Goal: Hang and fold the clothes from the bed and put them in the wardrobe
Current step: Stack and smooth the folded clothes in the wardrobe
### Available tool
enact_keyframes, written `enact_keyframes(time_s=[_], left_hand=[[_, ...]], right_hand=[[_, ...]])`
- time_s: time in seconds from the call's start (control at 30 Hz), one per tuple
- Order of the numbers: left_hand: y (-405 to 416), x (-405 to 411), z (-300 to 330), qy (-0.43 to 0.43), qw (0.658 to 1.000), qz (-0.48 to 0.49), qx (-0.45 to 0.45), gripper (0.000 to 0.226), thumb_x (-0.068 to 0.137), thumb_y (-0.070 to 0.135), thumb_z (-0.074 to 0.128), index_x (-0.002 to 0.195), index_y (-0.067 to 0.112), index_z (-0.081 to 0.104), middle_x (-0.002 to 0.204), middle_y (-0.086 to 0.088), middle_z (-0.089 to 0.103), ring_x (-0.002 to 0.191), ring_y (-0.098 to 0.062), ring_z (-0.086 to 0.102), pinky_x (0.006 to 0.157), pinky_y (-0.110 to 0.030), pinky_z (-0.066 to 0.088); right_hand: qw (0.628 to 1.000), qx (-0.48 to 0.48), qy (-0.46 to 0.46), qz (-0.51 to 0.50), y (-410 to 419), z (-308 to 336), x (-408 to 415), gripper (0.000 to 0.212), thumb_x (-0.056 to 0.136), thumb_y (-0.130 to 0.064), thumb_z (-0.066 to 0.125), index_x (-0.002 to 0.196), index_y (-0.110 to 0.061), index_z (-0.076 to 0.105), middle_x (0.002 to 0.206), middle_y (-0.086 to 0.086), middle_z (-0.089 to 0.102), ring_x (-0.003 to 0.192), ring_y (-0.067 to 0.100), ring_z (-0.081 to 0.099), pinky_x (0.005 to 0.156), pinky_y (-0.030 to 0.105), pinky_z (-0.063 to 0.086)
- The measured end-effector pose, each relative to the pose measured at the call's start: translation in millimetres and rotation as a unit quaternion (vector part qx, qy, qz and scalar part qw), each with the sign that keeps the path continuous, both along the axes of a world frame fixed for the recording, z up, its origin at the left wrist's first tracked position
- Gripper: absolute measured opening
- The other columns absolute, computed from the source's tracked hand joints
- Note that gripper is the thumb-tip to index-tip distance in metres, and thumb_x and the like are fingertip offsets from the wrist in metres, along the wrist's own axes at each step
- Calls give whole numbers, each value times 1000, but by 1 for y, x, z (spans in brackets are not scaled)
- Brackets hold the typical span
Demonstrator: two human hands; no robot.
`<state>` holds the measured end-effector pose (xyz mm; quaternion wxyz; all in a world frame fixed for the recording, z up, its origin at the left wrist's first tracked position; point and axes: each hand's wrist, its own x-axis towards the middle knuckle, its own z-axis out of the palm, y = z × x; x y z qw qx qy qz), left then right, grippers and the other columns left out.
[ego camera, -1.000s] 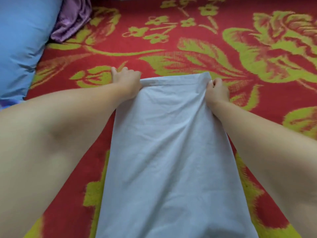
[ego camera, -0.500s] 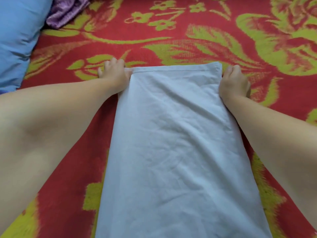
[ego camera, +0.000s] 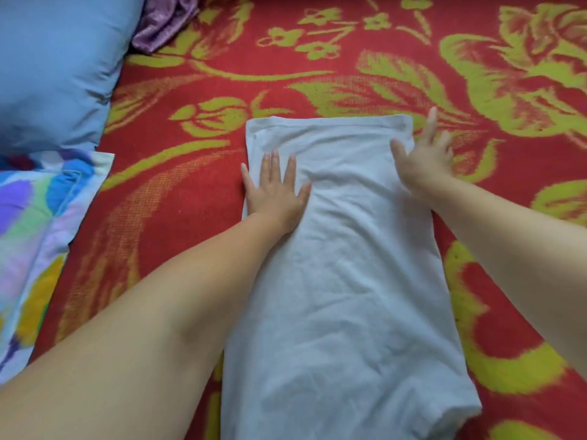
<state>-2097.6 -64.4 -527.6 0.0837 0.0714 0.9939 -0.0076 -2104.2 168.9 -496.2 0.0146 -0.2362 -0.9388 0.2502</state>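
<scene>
Both hands are lying flat, fingers spread wide — left hand (ego camera: 275, 188) pressing the white garment (ego camera: 336, 281), right hand (ego camera: 424, 157) resting at its edge on the bedspread (ego camera: 349, 58).

- Beyond the fingers (ego camera: 273, 163) of the left hand (ego camera: 273, 198), the red and green bed cover (ego camera: 349, 52) lies bare and flat.
- Far left of those fingers, a blue pillow (ego camera: 54, 68) and a multicoloured pillow (ego camera: 35, 223) block the way.
- A purple cloth (ego camera: 165, 20) lies bunched beside the blue pillow.
- Right of the right hand (ego camera: 424, 163), the cover is open.
</scene>
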Motion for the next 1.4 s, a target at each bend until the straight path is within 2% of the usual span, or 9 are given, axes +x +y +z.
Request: enact_keyframes(time_s=[0.17, 0.4, 0.63, 0.8, 0.9, 1.03, 1.2, 1.3, 1.4], left_hand=[[-24, 135, -1, -24, 984, -150, 88, 61, 99, 45, 29, 153, 21, 15, 161, -7, 5, 148, -21, 3, 116, -48, -3], [-119, 308, 17, -48, 946, -315, 58, 58, 91, 37, 38, 144, 14, 40, 150, -16, 35, 138, -33, 35, 110, -58, 24], [-171, 427, 27, -197, 792, -578, -13, 96, 70, 4, 47, 153, 19, 2, 159, -9, 0, 146, -26, 1, 116, -53, -7], [-154, 429, 44, -227, 825, -516, 39, 70, 81, -1, 39, 147, 21, 37, 155, -6, 27, 143, -24, 26, 114, -55, 16], [-140, 427, 57, -399, 831, -360, 144, 61, 93, 3, 40, 148, 28, 34, 158, 8, 15, 145, -5, 4, 120, -37, -6], [-138, 375, 90, -617, 708, -107, 326, 30, 100, 10, 45, 125, 13, 61, 134, 3, 57, 125, -8, 50, 111, -24, 32], [-146, 287, 97, -625, 596, 124, 489, 28, 89, 6, 51, 115, 6, 60, 103, 4, 72, 93, -6, 67, 80, -21, 53], [-131, 232, 89, -527, 623, 185, 548, 21, 86, 11, 57, 106, 14, 64, 95, 0, 71, 82, -10, 67, 68, -20, 55], [-102, 207, 72, -319, 749, 250, 524, 19, 92, 3, 52, 104, 15, 61, 90, -6, 62, 73, -13, 56, 56, -20, 48]], right_hand=[[920, 171, -88, 341, -46, -21, 170, 66, 92, -59, 15, 152, -34, 8, 161, 8, -5, 147, 32, -10, 110, 67, 4], [919, 233, -90, 306, -9, 3, 322, 63, 91, -35, 28, 150, -16, 26, 157, 17, 21, 144, 38, 19, 104, 73, 16], [636, 232, -98, 730, -48, 21, 463, 94, 58, -16, 70, 146, -23, 40, 150, 13, 36, 138, 29, 35, 105, 64, 30], [681, 187, -167, 688, -58, 35, 469, 78, 58, -22, 83, 132, -26, 58, 140, 9, 52, 128, 27, 51, 95, 61, 44], [708, 102, -229, 660, -72, 45, 465, 38, 92, -16, 56, 130, -21, 57, 143, 6, 50, 132, 28, 46, 113, 50, 30], [754, -94, -322, 565, -82, 78, 425, 32, 94, -8, 40, 117, -22, 58, 107, -9, 62, 91, 9, 46, 78, 19, 34], [858, -194, -270, 392, -65, 100, 321, 19, 95, -14, 49, 106, -25, 58, 86, -16, 58, 73, -13, 55, 62, 8, 38], [928, -178, -189, 267, -59, 80, 272, 20, 95, -21, 51, 113, -19, 60, 98, 1, 64, 91, 14, 60, 72, 24, 39], [962, -106, -148, 206, -64, 52, 253, 35, 96, -18, 51, 130, -14, 50, 119, 13, 59, 107, 26, 57, 81, 27, 40]])
